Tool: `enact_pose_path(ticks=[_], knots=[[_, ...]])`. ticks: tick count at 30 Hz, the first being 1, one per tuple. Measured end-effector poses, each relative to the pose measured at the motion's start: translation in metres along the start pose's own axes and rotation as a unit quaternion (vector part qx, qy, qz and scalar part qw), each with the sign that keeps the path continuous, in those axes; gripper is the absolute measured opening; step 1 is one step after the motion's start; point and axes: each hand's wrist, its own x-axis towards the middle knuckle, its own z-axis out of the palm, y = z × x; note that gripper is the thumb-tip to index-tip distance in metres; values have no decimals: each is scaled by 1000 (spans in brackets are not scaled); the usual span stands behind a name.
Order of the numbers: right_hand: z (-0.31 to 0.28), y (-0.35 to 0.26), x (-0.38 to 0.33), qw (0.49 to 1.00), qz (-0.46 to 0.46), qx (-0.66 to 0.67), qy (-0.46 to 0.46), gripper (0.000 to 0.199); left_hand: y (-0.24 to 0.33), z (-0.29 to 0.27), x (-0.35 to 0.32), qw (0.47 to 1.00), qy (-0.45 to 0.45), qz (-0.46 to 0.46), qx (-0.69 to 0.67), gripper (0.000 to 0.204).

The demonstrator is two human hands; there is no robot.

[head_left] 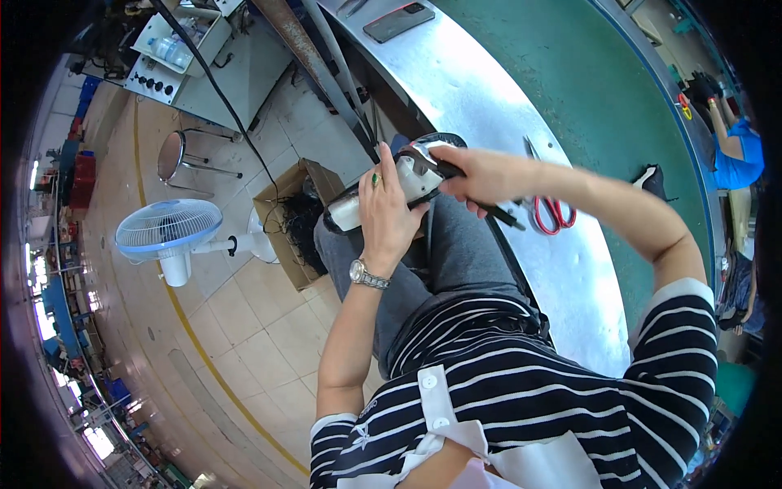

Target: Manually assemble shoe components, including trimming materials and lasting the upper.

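Above my lap, a white and black shoe (pixel 348 212) lies across my knees, its dark end pointing away to the upper right. My left hand (pixel 388 213), with a ring and a metal wristwatch, grips it from the near side, with one finger stretched up along it. Closed around black-handled pliers (pixel 507 217) is my right hand (pixel 476 175). Their metal head meets the shoe's far part; the jaws are too small to make out. Beside the right hand, red-handled scissors (pixel 554 215) rest on the metal bench.
The curved metal bench (pixel 582 285) runs along my right, with a phone (pixel 399 22) at its far end. Beyond it is a green belt (pixel 562 73) with a black shoe (pixel 652 181). A cardboard box (pixel 303 281), a fan (pixel 169 231) and a stool (pixel 173 156) stand left.
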Motion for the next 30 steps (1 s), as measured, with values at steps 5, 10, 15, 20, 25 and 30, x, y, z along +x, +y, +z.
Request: enact_pose_path(ticks=[5, 10, 15, 20, 25, 30], knots=[[47, 52, -1, 953, -148, -146, 221, 57, 3, 8, -2, 997, 60, 39, -5, 95], [56, 60, 0, 937, -173, -159, 260, 58, 1, 12, -11, 993, 104, 51, -2, 86], [20, 35, -15, 907, -94, -368, 181, 58, -4, 20, -13, 989, 126, 73, 32, 79], [-9, 1, -20, 908, -193, -293, 227, 56, -10, 24, -13, 980, 146, 108, 85, 72], [19, 43, 21, 882, -123, -341, 301, 55, -8, 22, -12, 982, 122, 120, 82, 72], [5, 27, 10, 923, -129, -216, 292, 54, -7, 25, -14, 979, 145, 113, 92, 70]])
